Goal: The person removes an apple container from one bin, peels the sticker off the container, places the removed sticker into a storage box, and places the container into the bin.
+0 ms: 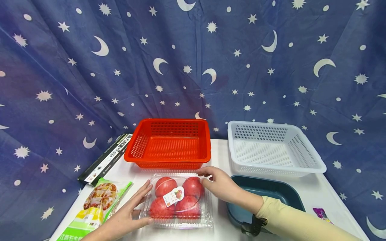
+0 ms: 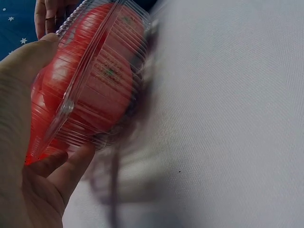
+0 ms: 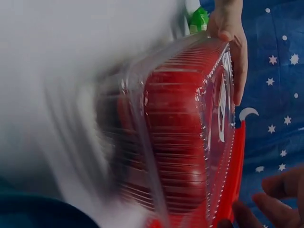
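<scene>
A clear plastic box (image 1: 208,217) of red tomatoes (image 1: 188,207), with a white fruit label (image 1: 174,196) on its lid, sits at the front middle of the white table. My left hand (image 1: 126,214) holds the box's left end. In the left wrist view, the thumb of that hand (image 2: 28,190) lies on the upper rim and the fingers touch the lower side. Over the far right corner of the box is my right hand (image 1: 226,187), its fingers loosely bent. In the right wrist view those fingers (image 3: 280,199) stand spread beside the box, partly cut off.
Behind the box stands a red basket (image 1: 169,164), with a white basket (image 1: 271,170) to its right. A dark teal basin (image 1: 268,184) lies under my right forearm. At left are a green food bag (image 1: 96,204) and a black pasta box (image 1: 105,159); a purple packet (image 1: 322,214) lies right.
</scene>
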A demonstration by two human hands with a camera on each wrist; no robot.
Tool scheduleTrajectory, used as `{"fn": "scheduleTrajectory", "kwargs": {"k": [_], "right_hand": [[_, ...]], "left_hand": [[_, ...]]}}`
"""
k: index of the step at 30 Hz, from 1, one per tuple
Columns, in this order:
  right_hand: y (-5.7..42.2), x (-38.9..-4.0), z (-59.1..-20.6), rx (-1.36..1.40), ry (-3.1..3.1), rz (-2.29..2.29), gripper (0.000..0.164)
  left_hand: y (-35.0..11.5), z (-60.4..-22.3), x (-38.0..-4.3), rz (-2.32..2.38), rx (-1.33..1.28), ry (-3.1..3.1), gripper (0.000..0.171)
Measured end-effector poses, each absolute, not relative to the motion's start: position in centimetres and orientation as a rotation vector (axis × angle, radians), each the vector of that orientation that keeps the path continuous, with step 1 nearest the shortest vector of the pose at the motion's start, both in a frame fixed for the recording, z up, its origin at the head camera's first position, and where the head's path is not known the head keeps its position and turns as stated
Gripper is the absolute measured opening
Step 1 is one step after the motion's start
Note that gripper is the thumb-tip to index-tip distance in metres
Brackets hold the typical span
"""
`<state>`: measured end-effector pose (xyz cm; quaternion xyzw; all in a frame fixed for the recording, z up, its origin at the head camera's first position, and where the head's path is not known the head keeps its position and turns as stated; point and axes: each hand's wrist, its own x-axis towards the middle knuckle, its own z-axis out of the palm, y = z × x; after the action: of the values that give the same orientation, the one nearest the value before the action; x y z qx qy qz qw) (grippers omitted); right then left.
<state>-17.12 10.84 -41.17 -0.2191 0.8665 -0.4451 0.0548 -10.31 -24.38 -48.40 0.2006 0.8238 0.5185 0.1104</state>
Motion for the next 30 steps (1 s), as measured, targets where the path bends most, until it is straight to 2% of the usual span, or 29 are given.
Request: {"fn": "scheduleTrajectory", "kwargs": {"k": [7,13,30], "right_hand": [[8.9,-17.6,-41.2,-0.900,2.740,-0.994,0.022],[7.5,-17.7,-41.9,-1.006,2.832,-0.811,0.023],[6.4,-17.1,-43.3,-1.155,2.920,-0.732,0.025]], "left_hand": [[-24.5,-48.6,-10.3,1.559,0.570,2.395,0.090],[-24.5,-48.6,-10.4,1.560,0.479,2.363,0.090],[-24.4,-48.5,-10.3,1.570,0.481,2.365,0.089]]}}
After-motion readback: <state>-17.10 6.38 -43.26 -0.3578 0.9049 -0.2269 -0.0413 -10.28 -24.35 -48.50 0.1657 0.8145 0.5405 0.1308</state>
